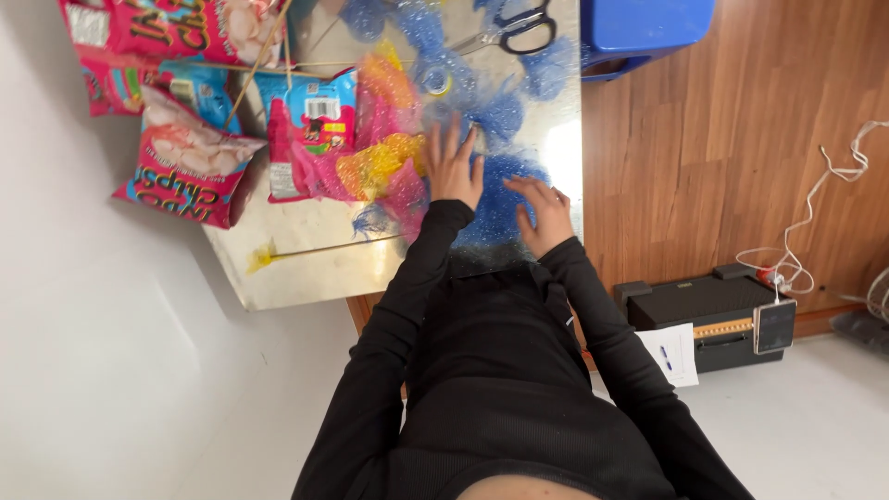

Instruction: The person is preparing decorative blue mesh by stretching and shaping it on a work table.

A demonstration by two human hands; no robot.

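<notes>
Pressing flat, both hands are resting on blue glitter mesh (500, 208) near the tabletop's (306, 268) edge; left hand (452, 167) fingers spread, right hand (544, 213) half-curled, gripping nothing; scissors (519, 28) are lying unused.

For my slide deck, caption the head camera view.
Both hands, left hand and right hand, press flat on blue glittery mesh atop a shiny table.

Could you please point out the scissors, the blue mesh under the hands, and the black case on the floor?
scissors (520, 28): head view, on the black handle loops.
blue mesh (500, 208): head view, on the patch between the hands.
black case (708, 310): head view, on its top face.
</notes>
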